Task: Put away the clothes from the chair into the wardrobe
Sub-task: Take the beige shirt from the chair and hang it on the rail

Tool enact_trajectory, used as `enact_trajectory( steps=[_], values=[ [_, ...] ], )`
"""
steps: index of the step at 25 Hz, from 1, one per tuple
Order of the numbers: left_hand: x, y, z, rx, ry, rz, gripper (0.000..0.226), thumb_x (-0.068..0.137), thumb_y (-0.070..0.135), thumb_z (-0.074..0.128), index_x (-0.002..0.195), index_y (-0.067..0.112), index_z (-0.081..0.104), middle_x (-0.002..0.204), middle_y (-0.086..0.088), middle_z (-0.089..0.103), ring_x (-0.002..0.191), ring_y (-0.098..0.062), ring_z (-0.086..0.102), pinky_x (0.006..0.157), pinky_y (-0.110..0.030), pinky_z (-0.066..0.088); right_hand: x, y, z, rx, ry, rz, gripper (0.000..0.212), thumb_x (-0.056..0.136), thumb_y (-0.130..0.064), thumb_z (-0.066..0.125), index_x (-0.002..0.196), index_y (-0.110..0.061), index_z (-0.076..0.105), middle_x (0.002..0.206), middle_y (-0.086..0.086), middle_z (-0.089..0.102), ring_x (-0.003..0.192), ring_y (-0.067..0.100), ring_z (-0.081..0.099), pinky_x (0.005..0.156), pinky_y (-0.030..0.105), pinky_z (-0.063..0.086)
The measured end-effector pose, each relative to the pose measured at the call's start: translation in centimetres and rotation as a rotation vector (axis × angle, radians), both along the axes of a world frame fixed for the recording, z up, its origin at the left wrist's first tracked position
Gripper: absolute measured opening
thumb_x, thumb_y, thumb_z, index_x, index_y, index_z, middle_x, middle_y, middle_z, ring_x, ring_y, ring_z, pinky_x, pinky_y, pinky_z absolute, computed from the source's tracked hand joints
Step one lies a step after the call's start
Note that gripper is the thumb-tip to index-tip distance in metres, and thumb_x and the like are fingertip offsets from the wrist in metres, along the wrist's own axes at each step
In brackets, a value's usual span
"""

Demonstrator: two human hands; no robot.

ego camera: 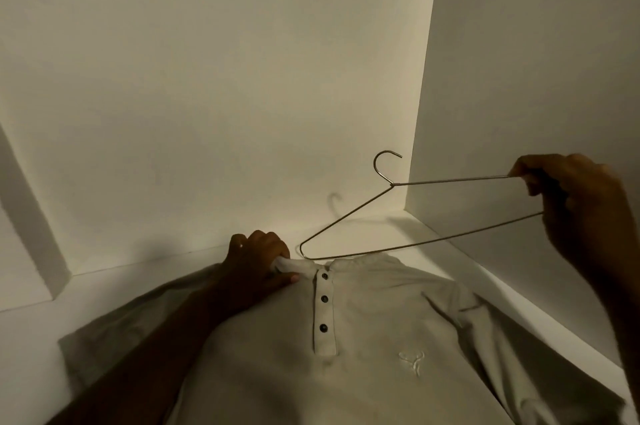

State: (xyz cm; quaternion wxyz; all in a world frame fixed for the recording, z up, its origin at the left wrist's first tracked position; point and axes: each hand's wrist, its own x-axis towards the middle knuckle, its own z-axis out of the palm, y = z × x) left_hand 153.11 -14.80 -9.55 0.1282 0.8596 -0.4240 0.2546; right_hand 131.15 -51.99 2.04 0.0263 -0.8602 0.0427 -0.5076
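While the left hand (258, 260) pinches the pale beige buttoned shirt (363, 338) by its collar near the white shelf (121, 286) back edge, the right hand (575, 196) grips a thin metal wire hanger (392, 184), tip just beside that collar.

Dim, warm yellowish light; the back wall (207, 78) is brightest at its middle and greys toward the corners. The hanger (393, 184) throws a soft shadow of its hook leftward and down onto that wall. The left forearm (156, 338) is underexposed, nearly a silhouette, and the pale shirt (381, 320) shows little contrast. Detail is soft throughout, and straight edges bow near the frame borders.
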Motion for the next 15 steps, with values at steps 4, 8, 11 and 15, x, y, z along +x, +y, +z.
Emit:
enact_trajectory(
  steps=[4,8,11,15],
  values=[
    [-0.8,-0.2,0.8,0.005,0.067,-0.018,0.05,0.078,0.07,0.033,0.096,0.027,0.053,0.092,0.02,0.049,0.084,-0.004,0.047,0.084,-0.031,0.023,-0.1,-1.9,0.1,0.031,0.003,0.103,0.033,0.098,-0.011,0.044,0.108,-0.039,0.058,0.083,-0.001,0.054,0.072,0.024,0.052,0.066,0.048,0.048],
    [-0.4,-0.5,0.6,-0.075,0.13,-0.035,0.05,0.078,0.07,0.036,0.094,0.025,0.05,0.091,0.015,0.053,0.079,-0.007,0.049,0.085,-0.029,0.023,-0.6,-3.9,-0.1,-0.014,-0.068,0.169,0.021,0.099,-0.049,0.034,0.108,-0.058,0.05,0.082,-0.011,0.053,0.068,0.024,0.05,0.064,0.044,0.045],
    [-0.2,-0.5,0.2,-0.096,0.076,-0.059,0.045,0.08,0.07,0.039,0.088,0.026,0.048,0.086,0.015,0.052,0.074,-0.007,0.048,0.081,-0.029,0.026,-0.3,-5.7,-0.6,0.148,0.024,0.243,0.023,0.097,-0.054,0.037,0.106,-0.05,0.057,0.08,-0.009,0.054,0.068,0.026,0.049,0.066,0.05,0.046],
    [-0.4,-0.5,1.0,-0.198,0.009,-0.13,0.035,0.078,0.056,0.059,0.082,0.023,0.049,0.08,0.011,0.052,0.066,-0.005,0.045,0.068,-0.025,0.035,-1.0,-3.5,0.2,0.298,0.098,0.276,0.027,0.098,-0.021,0.04,0.106,-0.022,0.066,0.089,-0.004,0.061,0.079,0.019,0.056,0.073,0.042,0.05]
  ],
)
